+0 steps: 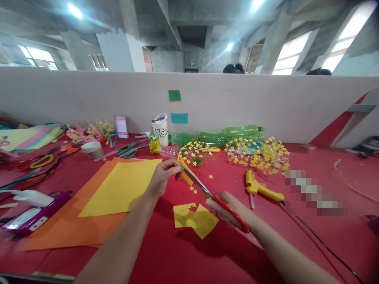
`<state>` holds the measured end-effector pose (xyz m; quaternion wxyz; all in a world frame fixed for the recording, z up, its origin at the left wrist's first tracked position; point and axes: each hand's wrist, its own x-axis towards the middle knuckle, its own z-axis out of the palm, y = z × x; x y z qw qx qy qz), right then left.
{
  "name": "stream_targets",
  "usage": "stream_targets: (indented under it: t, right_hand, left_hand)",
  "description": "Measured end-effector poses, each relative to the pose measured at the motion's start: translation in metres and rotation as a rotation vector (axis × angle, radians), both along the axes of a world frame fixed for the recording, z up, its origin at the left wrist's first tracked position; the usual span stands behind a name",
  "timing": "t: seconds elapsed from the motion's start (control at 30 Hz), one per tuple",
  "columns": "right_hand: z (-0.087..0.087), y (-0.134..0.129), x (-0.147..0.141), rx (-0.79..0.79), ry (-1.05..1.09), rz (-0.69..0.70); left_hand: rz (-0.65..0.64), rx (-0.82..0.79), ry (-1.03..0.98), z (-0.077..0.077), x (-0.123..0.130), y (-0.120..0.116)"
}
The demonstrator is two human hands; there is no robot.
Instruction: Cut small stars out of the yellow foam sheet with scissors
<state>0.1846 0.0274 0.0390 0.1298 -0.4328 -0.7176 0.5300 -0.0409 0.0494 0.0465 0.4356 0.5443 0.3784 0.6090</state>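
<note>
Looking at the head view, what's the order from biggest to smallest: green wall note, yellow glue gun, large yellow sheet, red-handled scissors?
1. Large yellow sheet
2. Red-handled scissors
3. Yellow glue gun
4. Green wall note

2 bare forearms reach in from the bottom edge of the frame and slant toward each other. The left forearm (pixel 124 236) rises from the lower left to a wrist (pixel 153 193) near the centre. The left hand (pixel 164 175) is at the centre, its thumb (pixel 173 170) and fingertips (pixel 178 166) drawn together in a pinch toward the right. The right forearm (pixel 281 244) comes from the lower right. The right hand (pixel 229 207), right of centre and lower than the left, is closed in a grip; its partly hidden fingers appear curled, with the thumb (pixel 211 204) pointing left.
</note>
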Motion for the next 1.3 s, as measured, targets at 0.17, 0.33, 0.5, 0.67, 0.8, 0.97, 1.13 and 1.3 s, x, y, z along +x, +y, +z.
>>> stream_targets:
  t: [0.17,0.33,0.5,0.67,0.8,0.97,1.13,1.3]
  right_hand:
    - [-0.007,-0.002,-0.002,0.01,0.078,-0.012]
    - [-0.011,-0.005,-0.006,0.005,0.095,-0.03]
    - [-0.01,-0.006,-0.008,-0.027,0.094,-0.041]
    - [-0.007,-0.007,-0.008,-0.035,0.06,-0.067]
    - [-0.008,-0.008,-0.01,-0.027,0.057,-0.096]
    - [-0.011,-0.01,-0.011,-0.045,0.094,-0.102]
    - [-0.013,-0.01,-0.012,-0.032,0.151,-0.14]
    - [-0.011,-0.003,-0.01,0.085,0.321,-0.338]
  left_hand:
    - [0.089,0.1,0.152,0.004,0.007,-0.004]
    - [0.216,0.171,0.22,0.004,0.013,-0.007]
    - [0.258,0.218,0.22,0.002,0.017,-0.006]
    - [0.242,0.222,0.194,0.001,0.018,-0.006]
    - [0.21,0.16,0.129,-0.003,0.018,-0.004]
    - [0.192,0.136,0.049,-0.007,0.02,-0.002]
    - [0.188,0.109,-0.02,-0.006,0.018,-0.001]
    - [0.11,0.025,-0.026,-0.005,0.023,-0.004]
